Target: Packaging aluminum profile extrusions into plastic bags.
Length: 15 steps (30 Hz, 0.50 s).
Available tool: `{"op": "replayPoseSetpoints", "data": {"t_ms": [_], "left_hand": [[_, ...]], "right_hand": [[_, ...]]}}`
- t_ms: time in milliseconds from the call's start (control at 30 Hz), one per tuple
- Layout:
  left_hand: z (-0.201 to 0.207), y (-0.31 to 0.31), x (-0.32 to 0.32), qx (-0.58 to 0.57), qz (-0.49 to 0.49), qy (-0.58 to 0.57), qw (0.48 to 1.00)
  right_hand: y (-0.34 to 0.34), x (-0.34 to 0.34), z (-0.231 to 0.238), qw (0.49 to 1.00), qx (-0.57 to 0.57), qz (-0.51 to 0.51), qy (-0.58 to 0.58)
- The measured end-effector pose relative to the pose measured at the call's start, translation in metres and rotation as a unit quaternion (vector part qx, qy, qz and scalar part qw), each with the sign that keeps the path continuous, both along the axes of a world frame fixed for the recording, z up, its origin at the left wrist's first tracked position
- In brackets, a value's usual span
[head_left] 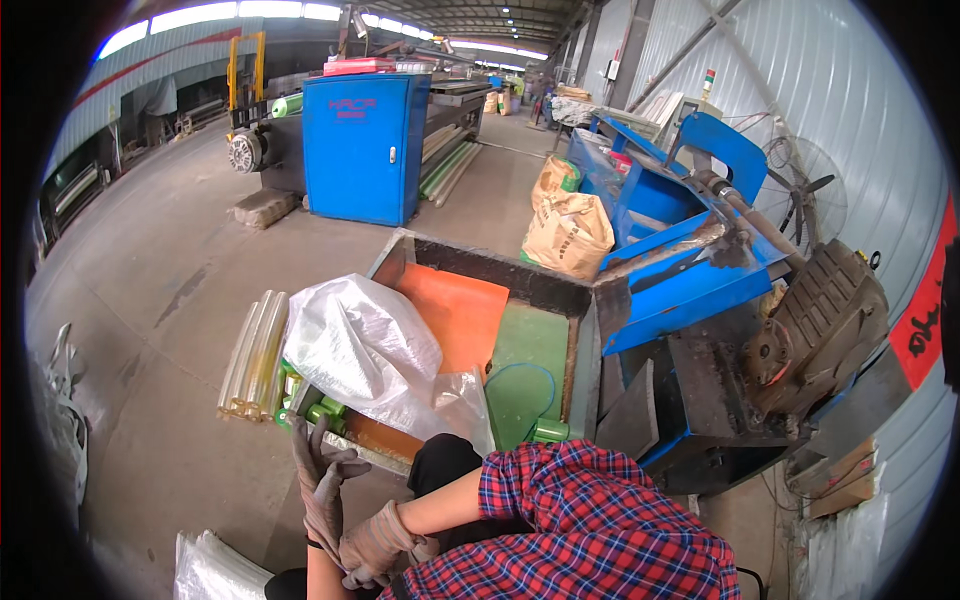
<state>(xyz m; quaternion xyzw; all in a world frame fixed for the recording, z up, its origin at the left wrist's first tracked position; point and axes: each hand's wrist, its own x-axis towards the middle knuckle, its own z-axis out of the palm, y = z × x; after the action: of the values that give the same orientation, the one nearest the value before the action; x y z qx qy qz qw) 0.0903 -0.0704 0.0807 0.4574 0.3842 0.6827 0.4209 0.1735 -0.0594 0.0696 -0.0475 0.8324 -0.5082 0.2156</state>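
Note:
Both my hands wear grey-beige work gloves and are close together at the lower middle. My left hand [322,482] points up with its fingers apart, holding nothing. Around its wrist my right hand [378,545] is closed, at the cuff of the left glove; some of its fingers are hidden. Just beyond my left fingertips lie several green rolls [325,412], at the near left corner of a shallow metal bin [583,350]. A crumpled white plastic sack [365,330] covers the bin's left side. An orange sheet [455,310] and a green sheet [530,365] line its floor.
A bundle of clear yellowish tubes [255,355] lies left of the bin. Clear plastic wrapping [215,570] is at the lower left. Blue machinery [690,270] borders the right, with brown paper sacks [570,235] beside it. A blue cabinet [360,150] stands beyond the bin.

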Motion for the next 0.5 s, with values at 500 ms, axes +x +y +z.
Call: {"op": "replayPoseSetpoints", "data": {"t_ms": [500], "left_hand": [[0.035, -0.008, 0.001, 0.094, -0.115, -0.129, 0.980]], "right_hand": [[-0.014, -0.015, 0.012, 0.992, 0.090, 0.012, 0.083]]}}
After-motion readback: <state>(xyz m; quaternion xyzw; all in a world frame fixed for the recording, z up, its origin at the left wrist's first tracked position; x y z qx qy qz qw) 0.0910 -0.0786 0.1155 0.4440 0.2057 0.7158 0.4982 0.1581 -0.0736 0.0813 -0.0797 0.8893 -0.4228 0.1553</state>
